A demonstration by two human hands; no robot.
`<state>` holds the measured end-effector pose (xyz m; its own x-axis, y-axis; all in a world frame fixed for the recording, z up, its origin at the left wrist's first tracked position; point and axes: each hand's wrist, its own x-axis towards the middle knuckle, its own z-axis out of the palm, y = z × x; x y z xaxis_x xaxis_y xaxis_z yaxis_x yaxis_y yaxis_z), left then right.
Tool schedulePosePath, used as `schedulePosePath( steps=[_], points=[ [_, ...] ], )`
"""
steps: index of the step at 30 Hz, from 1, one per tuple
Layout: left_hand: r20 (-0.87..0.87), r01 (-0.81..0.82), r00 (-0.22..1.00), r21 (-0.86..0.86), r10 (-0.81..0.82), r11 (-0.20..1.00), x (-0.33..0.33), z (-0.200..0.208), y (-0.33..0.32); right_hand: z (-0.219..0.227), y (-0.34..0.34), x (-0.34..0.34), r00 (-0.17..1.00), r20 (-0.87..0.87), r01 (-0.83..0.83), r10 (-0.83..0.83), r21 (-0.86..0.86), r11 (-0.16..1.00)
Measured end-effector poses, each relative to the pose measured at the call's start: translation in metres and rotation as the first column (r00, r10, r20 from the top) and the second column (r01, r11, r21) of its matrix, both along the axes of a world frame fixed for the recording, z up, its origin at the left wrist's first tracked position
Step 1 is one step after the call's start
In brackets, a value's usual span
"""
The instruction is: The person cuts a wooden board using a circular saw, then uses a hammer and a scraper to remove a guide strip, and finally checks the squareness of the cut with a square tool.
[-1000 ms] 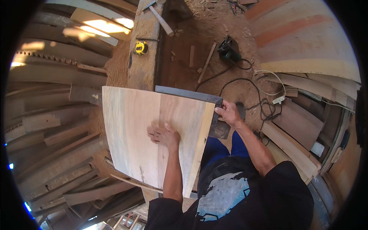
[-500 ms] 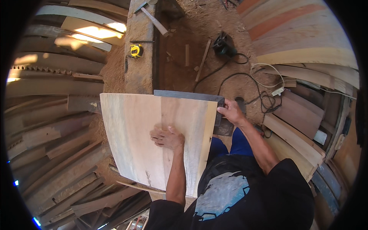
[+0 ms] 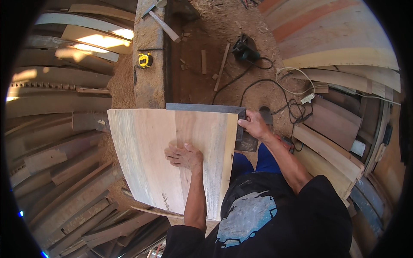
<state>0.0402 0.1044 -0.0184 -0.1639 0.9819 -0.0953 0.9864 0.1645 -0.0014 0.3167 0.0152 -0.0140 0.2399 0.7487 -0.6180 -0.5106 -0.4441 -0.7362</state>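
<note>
A broad, pale wooden panel (image 3: 146, 142) made of joined boards lies in front of me. My left hand (image 3: 184, 156) rests on its face near the middle, fingers spread. At the panel's far right corner, my right hand (image 3: 254, 124) is closed, its thumb by the edge and its other fingers partly hidden. A dark grey piece (image 3: 202, 107) shows along the panel's far edge and at that corner, right beside my thumb. What lies under the panel is mostly hidden.
A sawdust-covered beam (image 3: 148, 88) beyond the panel bears a hammer (image 3: 163, 26) and a yellow tape measure (image 3: 145, 60). A dark corded power tool (image 3: 245, 48) sits on the floor, near a cable with a white socket strip (image 3: 308, 98). Stacked boards (image 3: 64, 99) line both sides.
The whole view has shifted slightly, so things appear a little further left. My left hand stays spread on the panel and my right hand stays at its corner.
</note>
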Motion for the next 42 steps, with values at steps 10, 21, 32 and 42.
schedulePosePath(
  steps=[10,21,32,42],
  points=[
    [0.027,0.005,1.000,0.007,-0.005,1.000,-0.003,0.001,0.000,-0.003,0.001,-0.004,0.993,-0.057,0.106,-0.104,0.027,0.994],
    [-0.002,0.001,1.000,-0.030,-0.001,1.000,0.003,0.005,0.001,-0.051,0.013,-0.030,0.885,-0.208,0.418,-0.416,-0.038,0.908],
    [-0.010,-0.001,1.000,-0.018,0.001,1.000,0.005,0.005,0.001,-0.076,0.014,-0.011,0.978,-0.084,0.160,-0.188,-0.269,0.950],
    [-0.012,0.044,0.999,0.092,-0.043,0.995,-0.013,-0.012,-0.002,0.075,0.006,0.004,0.932,0.333,-0.137,0.145,-0.048,0.989]
  ],
)
